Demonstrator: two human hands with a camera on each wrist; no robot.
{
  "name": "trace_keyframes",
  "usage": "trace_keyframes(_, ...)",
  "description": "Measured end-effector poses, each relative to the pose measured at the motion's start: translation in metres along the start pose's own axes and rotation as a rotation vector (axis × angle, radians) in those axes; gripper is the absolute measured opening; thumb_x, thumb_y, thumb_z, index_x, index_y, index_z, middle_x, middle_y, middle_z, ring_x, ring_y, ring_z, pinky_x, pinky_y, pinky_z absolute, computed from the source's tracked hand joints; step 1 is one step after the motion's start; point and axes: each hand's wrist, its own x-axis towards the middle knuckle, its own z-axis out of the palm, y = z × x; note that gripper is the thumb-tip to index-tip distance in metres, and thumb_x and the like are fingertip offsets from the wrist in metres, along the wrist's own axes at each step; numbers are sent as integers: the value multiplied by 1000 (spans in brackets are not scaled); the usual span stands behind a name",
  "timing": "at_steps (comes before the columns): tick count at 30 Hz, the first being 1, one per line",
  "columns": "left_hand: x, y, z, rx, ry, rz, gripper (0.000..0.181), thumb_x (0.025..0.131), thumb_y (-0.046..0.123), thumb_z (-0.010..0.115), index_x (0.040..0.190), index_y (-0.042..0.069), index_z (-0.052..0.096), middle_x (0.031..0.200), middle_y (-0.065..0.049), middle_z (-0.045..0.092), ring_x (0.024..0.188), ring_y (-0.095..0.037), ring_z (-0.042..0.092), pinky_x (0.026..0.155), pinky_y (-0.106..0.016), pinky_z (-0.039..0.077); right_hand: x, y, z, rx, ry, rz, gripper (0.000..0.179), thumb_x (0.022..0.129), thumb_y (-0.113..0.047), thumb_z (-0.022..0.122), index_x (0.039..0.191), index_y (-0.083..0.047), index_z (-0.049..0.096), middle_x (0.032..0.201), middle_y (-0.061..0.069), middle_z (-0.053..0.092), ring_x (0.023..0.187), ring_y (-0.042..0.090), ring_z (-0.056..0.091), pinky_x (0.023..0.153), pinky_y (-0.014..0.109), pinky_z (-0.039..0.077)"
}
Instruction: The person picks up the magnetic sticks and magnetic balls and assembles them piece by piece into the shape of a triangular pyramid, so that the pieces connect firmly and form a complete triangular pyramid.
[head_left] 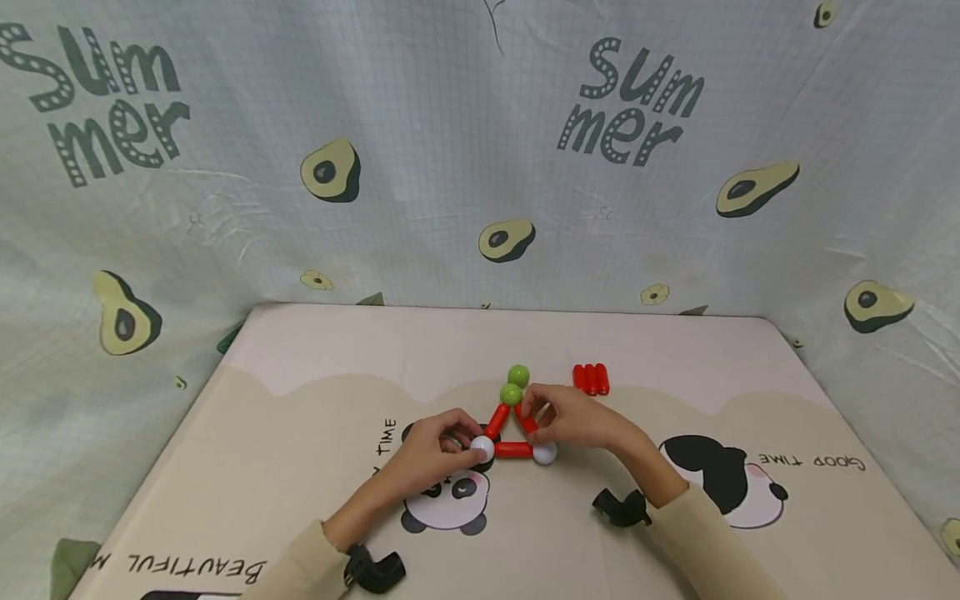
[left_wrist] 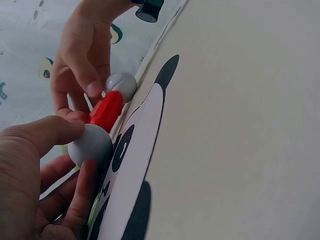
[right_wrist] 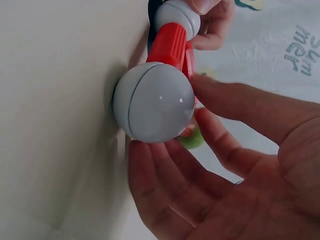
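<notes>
Head view puts the work near the middle of the table [head_left: 555, 550]: a flat triangle of red rods and balls, with both hands at it. The left hand [head_left: 430, 450] pinches the left white ball [head_left: 483, 448] between thumb and fingers, at the corner where the base rod [head_left: 513, 450] and the left rod [head_left: 497, 421] meet. The right hand [head_left: 576, 417] has thumb and fingers curled about the right rod [head_left: 528, 423], which runs from the near green ball [head_left: 511, 394] down towards the right white ball [head_left: 545, 454]; the other fingers lie close to that ball, and whether they press on it I cannot tell. The far green ball [head_left: 518, 376] sits against the near one, just beyond the apex, and three spare rods [head_left: 591, 379] lie side by side farther right. The step seems to be seating that right side so the triangle closes. To do it well, let the left hand steady its corner without pushing, so the base rod is not levered off. Guide the right rod along its own line, easing each end squarely onto its ball; a sideways nudge could roll the apex out of place. A light pinch should do, with everything low against the table.
</notes>
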Motion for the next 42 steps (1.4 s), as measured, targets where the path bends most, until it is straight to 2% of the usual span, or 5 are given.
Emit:
trace_keyframes(7,0,1,0,5,2,-10,28,91,26,78,113,11,70,101,-6,73,85,-13,67,76,-19,54,-3,-4,-1,-46,-58,36,30,83,-8,82,108,-11,66,109,5,67,93,18,65,80,33,59)
trace_keyframes(17,2,2,-1,26,-1,-14,26,93,27,76,114,13,71,101,-4,73,86,-12,67,78,-20,54,-4,-5,-5,-54,-60,34,30,84,-8,82,109,-11,65,109,4,67,91,18,65,77,31,59)
trace_keyframes(26,1,3,-2,20,3,5,27,91,26,79,114,16,72,101,-2,73,83,-10,67,77,-20,55,-3,-6,-7,-58,-70,34,30,84,-8,82,109,-9,66,109,7,67,92,18,65,77,30,59)
trace_keyframes(37,0,3,-1,-3,16,-5,24,90,25,80,112,19,74,98,0,72,81,-11,67,75,-20,55,-6,-8,-8,-83,-88,36,33,82,-9,84,109,-13,67,110,2,67,97,19,65,79,32,57)
trace_keyframes(42,-1,2,0,-8,6,-7,23,90,25,80,111,19,74,98,0,72,81,-11,68,75,-20,55,-10,-7,-12,-71,-56,39,31,85,-11,81,112,-11,66,113,5,68,97,18,66,80,31,58)
